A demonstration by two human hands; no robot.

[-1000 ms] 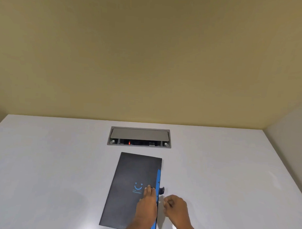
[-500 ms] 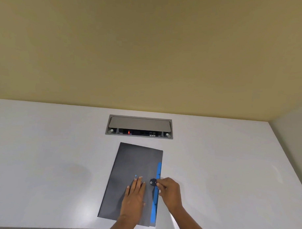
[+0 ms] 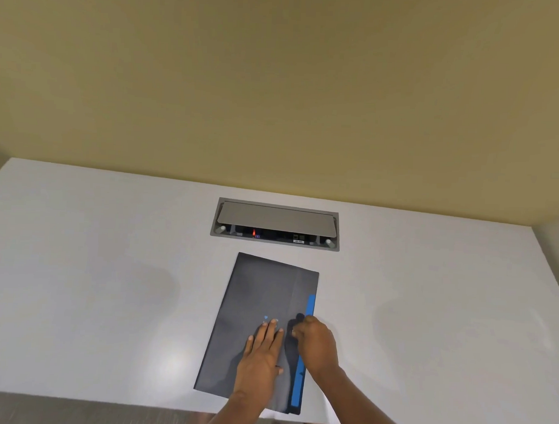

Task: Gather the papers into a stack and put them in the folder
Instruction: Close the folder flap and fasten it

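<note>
A dark grey folder with a blue strip along its right edge lies closed on the white table, near the front edge. My left hand rests flat on the folder's lower cover, fingers spread. My right hand is at the folder's right edge, its fingertips pinching the small dark closure tab over the cover. No loose papers are visible; what is inside the folder is hidden.
A grey recessed power and cable box with its lid tilted up sits in the table beyond the folder. A yellow wall stands behind the table. The table's front edge runs just below the folder.
My right hand brought the dark tab from beside the folder over onto its cover. My left hand stayed pressed on the cover. The view shifted, showing more of the table.
</note>
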